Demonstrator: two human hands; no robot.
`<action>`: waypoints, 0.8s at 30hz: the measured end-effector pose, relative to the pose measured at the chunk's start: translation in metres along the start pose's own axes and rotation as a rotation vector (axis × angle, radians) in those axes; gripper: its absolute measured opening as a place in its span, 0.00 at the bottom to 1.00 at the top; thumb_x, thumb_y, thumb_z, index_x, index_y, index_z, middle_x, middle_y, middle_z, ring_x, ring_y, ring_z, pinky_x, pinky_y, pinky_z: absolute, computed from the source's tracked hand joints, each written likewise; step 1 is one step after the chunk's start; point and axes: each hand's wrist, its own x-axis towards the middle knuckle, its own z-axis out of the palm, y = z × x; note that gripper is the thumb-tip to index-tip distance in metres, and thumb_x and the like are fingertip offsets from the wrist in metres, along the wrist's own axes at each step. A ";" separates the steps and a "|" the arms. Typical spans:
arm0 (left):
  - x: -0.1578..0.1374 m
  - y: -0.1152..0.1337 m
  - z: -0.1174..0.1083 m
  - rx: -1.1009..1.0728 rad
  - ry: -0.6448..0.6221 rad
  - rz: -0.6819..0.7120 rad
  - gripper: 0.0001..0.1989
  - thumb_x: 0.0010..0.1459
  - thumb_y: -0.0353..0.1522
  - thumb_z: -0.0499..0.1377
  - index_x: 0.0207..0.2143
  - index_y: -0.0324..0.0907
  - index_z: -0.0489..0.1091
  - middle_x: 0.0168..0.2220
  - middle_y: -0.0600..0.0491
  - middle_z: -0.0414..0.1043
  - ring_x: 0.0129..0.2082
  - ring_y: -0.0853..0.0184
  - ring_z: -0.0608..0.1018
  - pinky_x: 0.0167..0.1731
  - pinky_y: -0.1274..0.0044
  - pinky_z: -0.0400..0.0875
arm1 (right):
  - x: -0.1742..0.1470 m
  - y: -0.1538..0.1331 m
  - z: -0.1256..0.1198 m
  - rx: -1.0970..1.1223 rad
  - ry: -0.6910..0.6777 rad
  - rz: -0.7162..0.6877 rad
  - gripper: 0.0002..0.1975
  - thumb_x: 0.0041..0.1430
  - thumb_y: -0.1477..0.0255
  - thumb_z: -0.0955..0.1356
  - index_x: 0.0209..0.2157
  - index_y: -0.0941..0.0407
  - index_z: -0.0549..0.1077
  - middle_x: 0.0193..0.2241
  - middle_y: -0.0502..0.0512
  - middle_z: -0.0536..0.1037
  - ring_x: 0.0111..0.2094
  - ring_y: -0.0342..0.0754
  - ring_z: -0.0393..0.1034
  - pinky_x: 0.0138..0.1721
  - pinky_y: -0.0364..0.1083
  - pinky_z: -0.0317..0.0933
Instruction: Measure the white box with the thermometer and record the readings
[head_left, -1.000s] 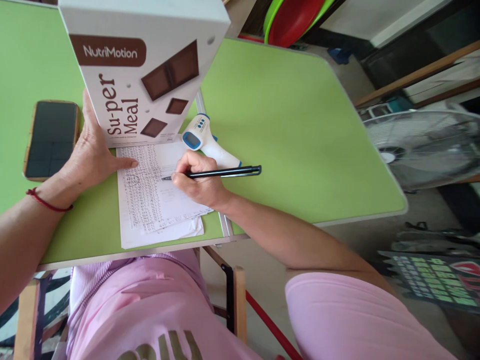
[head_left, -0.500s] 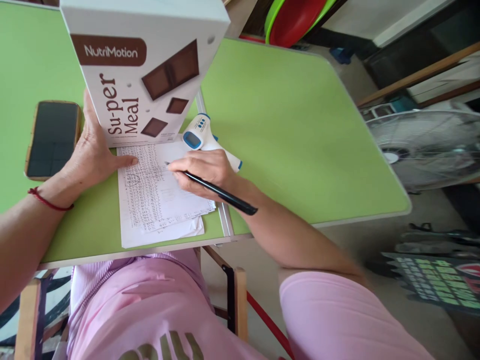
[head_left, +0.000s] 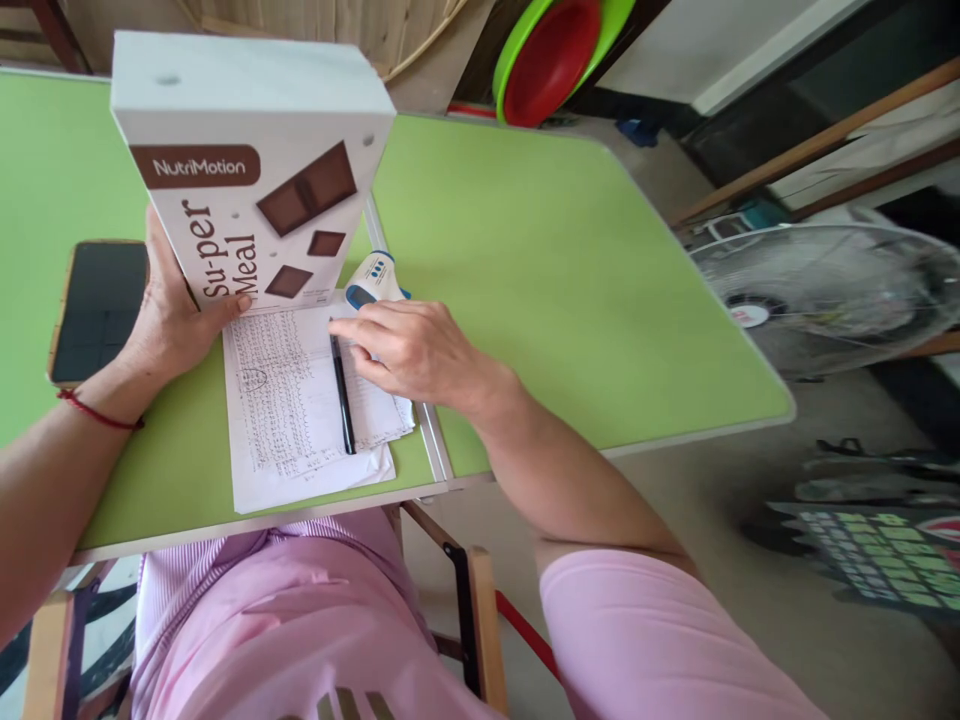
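A white NutriMotion box (head_left: 292, 125) stands upright on the green table, its front printed with brown chocolate pieces. My left hand (head_left: 169, 315) grips the box's lower left edge, thumb on the front face and fingers behind it. Handwritten sheets of paper (head_left: 277, 390) lie in front of the box. On them rests a black pen (head_left: 342, 395), out of the fingers. My right hand (head_left: 416, 355) hovers over the papers with its fingers apart, the index fingertip close to the pen's upper end. Behind this hand, a white and blue infrared thermometer (head_left: 379, 275) is partly hidden.
A smartphone (head_left: 101, 310) lies on the table (head_left: 570, 300) left of my left hand. Past the table's right edge stands a fan (head_left: 817, 295). Green and red basins (head_left: 551, 60) are beyond the far edge. A folding chair's wooden arm (head_left: 487, 630) is below.
My right hand has let go of the pen, which now lies on the papers. My left thumb has moved from the paper onto the box's front. The view has shifted slightly.
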 end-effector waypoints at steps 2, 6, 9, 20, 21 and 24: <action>0.001 0.001 0.001 -0.052 0.033 0.019 0.46 0.53 0.49 0.67 0.64 0.38 0.50 0.61 0.40 0.55 0.62 0.49 0.62 0.64 0.54 0.57 | 0.000 0.006 -0.002 0.024 0.058 0.125 0.12 0.55 0.76 0.65 0.41 0.60 0.76 0.32 0.58 0.76 0.32 0.49 0.67 0.30 0.48 0.59; 0.001 0.004 0.004 -0.239 0.021 0.004 0.40 0.55 0.45 0.68 0.61 0.43 0.51 0.55 0.44 0.66 0.54 0.53 0.72 0.51 0.58 0.71 | -0.004 0.019 -0.004 -0.029 0.063 0.514 0.26 0.47 0.61 0.74 0.43 0.63 0.72 0.41 0.69 0.74 0.41 0.59 0.69 0.37 0.54 0.65; 0.000 0.009 0.006 -0.397 0.017 -0.049 0.42 0.56 0.44 0.68 0.63 0.44 0.47 0.45 0.48 0.73 0.43 0.58 0.78 0.38 0.65 0.75 | -0.004 0.027 -0.002 -0.016 -0.132 0.694 0.29 0.45 0.54 0.75 0.40 0.63 0.72 0.35 0.67 0.74 0.35 0.57 0.69 0.35 0.56 0.64; -0.008 0.027 0.004 -0.411 0.019 -0.308 0.46 0.53 0.52 0.67 0.62 0.41 0.48 0.44 0.44 0.76 0.45 0.51 0.79 0.37 0.62 0.74 | 0.007 -0.009 -0.005 1.207 0.315 0.379 0.18 0.52 0.55 0.71 0.31 0.56 0.68 0.24 0.50 0.70 0.25 0.43 0.65 0.26 0.46 0.62; -0.009 0.027 0.004 -0.412 0.019 -0.326 0.46 0.52 0.53 0.67 0.62 0.41 0.49 0.43 0.44 0.76 0.44 0.51 0.80 0.36 0.63 0.74 | 0.007 -0.018 -0.004 1.301 0.246 0.339 0.17 0.53 0.57 0.71 0.31 0.56 0.69 0.23 0.49 0.69 0.24 0.43 0.65 0.25 0.45 0.62; -0.008 0.029 0.004 -0.367 -0.005 -0.359 0.44 0.51 0.56 0.66 0.59 0.42 0.54 0.41 0.44 0.76 0.39 0.53 0.80 0.30 0.66 0.73 | 0.006 -0.038 0.004 1.371 0.143 0.388 0.15 0.53 0.61 0.73 0.32 0.57 0.70 0.25 0.49 0.70 0.25 0.41 0.64 0.26 0.45 0.61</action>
